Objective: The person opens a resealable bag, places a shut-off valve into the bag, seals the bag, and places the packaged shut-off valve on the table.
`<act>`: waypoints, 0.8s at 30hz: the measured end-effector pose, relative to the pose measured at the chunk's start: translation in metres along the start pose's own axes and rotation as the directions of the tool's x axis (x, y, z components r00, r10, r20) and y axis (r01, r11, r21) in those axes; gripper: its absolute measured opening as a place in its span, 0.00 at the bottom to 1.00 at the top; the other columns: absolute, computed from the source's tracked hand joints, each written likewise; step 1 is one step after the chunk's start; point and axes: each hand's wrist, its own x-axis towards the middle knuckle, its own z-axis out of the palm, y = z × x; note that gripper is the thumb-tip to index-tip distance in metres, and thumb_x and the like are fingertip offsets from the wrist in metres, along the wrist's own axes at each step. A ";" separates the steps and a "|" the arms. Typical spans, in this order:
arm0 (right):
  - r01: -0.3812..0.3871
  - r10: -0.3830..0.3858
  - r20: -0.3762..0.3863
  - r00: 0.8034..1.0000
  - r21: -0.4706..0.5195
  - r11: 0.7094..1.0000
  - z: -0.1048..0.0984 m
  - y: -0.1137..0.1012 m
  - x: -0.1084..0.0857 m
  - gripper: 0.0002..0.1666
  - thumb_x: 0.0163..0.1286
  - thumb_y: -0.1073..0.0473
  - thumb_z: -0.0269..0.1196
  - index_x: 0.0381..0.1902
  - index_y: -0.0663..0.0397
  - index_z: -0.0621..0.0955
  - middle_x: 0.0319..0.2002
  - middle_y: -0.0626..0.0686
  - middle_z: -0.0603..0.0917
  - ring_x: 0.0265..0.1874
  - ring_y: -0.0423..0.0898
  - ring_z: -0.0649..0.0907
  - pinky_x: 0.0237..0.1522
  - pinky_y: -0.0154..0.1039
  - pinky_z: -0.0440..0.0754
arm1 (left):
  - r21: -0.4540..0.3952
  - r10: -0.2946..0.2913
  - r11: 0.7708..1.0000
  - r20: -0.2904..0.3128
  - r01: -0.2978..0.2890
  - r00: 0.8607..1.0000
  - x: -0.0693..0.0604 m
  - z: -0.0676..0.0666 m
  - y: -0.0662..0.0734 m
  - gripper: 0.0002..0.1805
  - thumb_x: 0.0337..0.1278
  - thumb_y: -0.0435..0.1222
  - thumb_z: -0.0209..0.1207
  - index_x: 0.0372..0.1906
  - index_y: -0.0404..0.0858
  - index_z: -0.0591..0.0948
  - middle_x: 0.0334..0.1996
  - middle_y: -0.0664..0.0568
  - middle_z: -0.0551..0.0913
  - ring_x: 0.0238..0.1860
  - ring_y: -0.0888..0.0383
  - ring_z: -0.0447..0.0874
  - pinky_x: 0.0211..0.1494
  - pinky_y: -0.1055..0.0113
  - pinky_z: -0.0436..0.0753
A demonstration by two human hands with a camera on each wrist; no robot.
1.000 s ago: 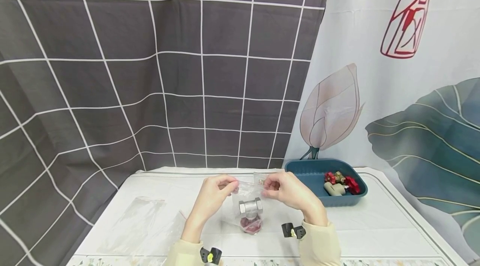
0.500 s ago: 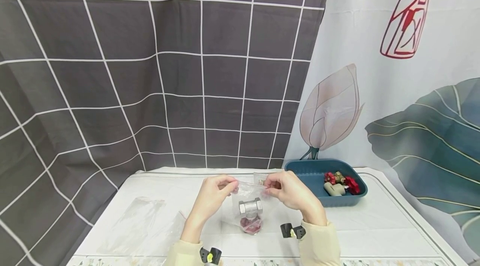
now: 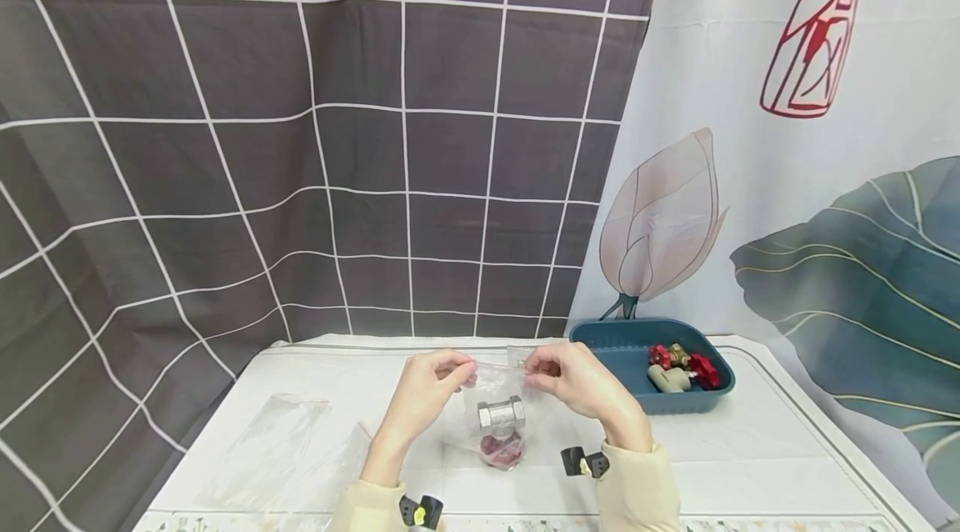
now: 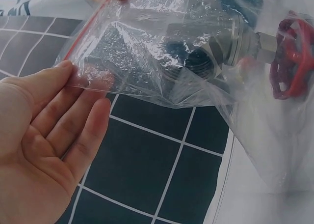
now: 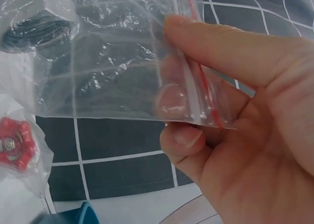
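Observation:
A clear zip-lock bag with a red strip along its mouth hangs between both hands. Inside is a metal gate valve with a red handwheel, which points downward in the head view. At one mouth corner my left hand pinches the plastic between thumb and fingers. My right hand pinches the opposite end of the mouth, its thumb across the seal in the right wrist view. Another red handwheel in clear plastic lies beyond; that bag is mostly hidden behind my right hand in the head view.
A blue tray at the back right holds several valves with red and beige parts. Flat clear bags lie on the left of the white tabletop. Curtains hang behind the table.
The right hand's thumb and fingers shift slightly along the bag's mouth. The left hand and the bagged valve stay where they were.

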 end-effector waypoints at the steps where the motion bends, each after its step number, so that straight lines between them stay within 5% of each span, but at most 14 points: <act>1: 0.007 -0.007 0.001 1.000 0.004 1.000 0.000 0.000 0.000 0.05 0.61 0.67 0.69 0.31 0.51 0.84 0.23 0.38 0.79 0.22 0.34 0.75 0.25 0.32 0.77 | -0.003 -0.001 1.000 0.002 0.001 1.000 0.000 0.000 0.000 0.11 0.64 0.41 0.62 0.40 0.37 0.86 0.31 0.54 0.88 0.33 0.59 0.87 0.38 0.68 0.84; 24: 0.044 -0.043 -0.012 0.999 0.058 0.997 0.008 0.004 0.006 0.07 0.62 0.70 0.66 0.29 0.52 0.84 0.22 0.39 0.76 0.22 0.35 0.74 0.24 0.32 0.76 | -0.005 -0.017 1.000 0.012 0.017 1.000 0.000 -0.001 0.001 0.09 0.64 0.40 0.62 0.40 0.39 0.86 0.31 0.57 0.87 0.33 0.62 0.86 0.39 0.68 0.84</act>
